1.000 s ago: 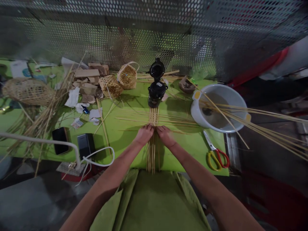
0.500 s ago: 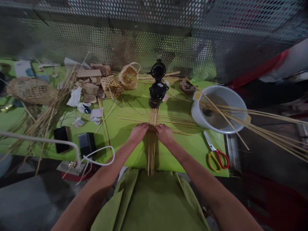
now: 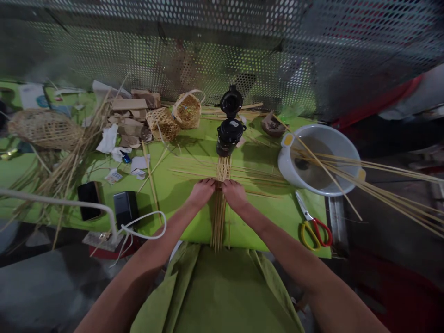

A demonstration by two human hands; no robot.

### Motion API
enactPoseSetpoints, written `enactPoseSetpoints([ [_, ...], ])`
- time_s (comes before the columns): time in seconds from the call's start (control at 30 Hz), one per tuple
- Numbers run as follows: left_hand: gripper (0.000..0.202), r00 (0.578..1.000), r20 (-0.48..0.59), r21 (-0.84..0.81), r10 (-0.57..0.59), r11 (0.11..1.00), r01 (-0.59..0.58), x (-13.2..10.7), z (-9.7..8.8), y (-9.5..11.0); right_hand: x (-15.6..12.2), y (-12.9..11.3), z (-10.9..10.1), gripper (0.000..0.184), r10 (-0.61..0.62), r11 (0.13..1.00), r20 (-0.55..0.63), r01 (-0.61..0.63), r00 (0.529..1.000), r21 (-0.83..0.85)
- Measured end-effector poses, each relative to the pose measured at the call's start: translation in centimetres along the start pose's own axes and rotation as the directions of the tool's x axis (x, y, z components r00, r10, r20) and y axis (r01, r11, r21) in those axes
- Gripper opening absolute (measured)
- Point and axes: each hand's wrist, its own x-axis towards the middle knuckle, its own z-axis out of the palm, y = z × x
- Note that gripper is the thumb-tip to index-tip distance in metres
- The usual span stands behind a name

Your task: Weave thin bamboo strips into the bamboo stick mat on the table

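Table (image 3: 280,208) with a bright green surface, cluttered along its far side. Down its middle lie pale lengthwise strips (image 3: 218,222), running toward the person, with slender crosswise strips (image 3: 256,173) crossing them. At right, a white bucket (image 3: 287,166) has more long strips resting over its rim. A black container (image 3: 231,132) stands at the far end of the lengthwise strips. Red-and-yellow scissors (image 3: 314,231) lie near the bucket. Left hand (image 3: 201,190) and right hand (image 3: 235,192) face each other, fingers curled, tips touching the lengthwise strips; whether either pinches one cannot be told.
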Motion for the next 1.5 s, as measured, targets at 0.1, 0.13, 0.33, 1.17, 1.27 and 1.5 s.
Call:
enactPoseSetpoints([
  [0.1,0.029,1.0,-0.003,-0.007,0.001,1.0,-0.001,-0.1,0.0,0.0,-0.1,0.5,0.4,0.031,-0.007,1.0,-0.019,0.007,1.0,0.005],
  [0.13,0.03,1.0,-0.006,-0.01,-0.003,1.0,0.003,-0.2,0.1,0.0,-0.2,0.9,0.5,0.031,-0.014,1.0,-0.026,0.015,1.0,0.009],
  [0.33,0.035,0.993,-0.031,-0.056,-0.113,0.992,0.111,-0.3,0.0,0.9,-1.4,5.0,1.5,0.023,0.015,0.976,-0.109,0.01,0.994,0.219],
  [1.17,0.042,0.956,-0.136,-0.193,-0.261,0.953,0.233,-3.2,0.4,3.6,-5.9,3.6,4.3,0.031,0.235,0.886,-0.39,-0.032,0.89,0.462],
  [1.27,0.048,0.967,-0.111,-0.194,-0.231,0.959,0.207,-5.0,1.3,4.8,-7.4,2.7,5.1,0.032,0.404,0.748,-0.37,-0.069,0.836,0.661],
  [1.5,0.054,0.987,0.017,-0.161,-0.157,0.974,0.157,-5.9,2.4,6.5,-6.0,0.9,6.9,0.031,0.555,0.345,0.02,-0.252,0.832,0.904],
])
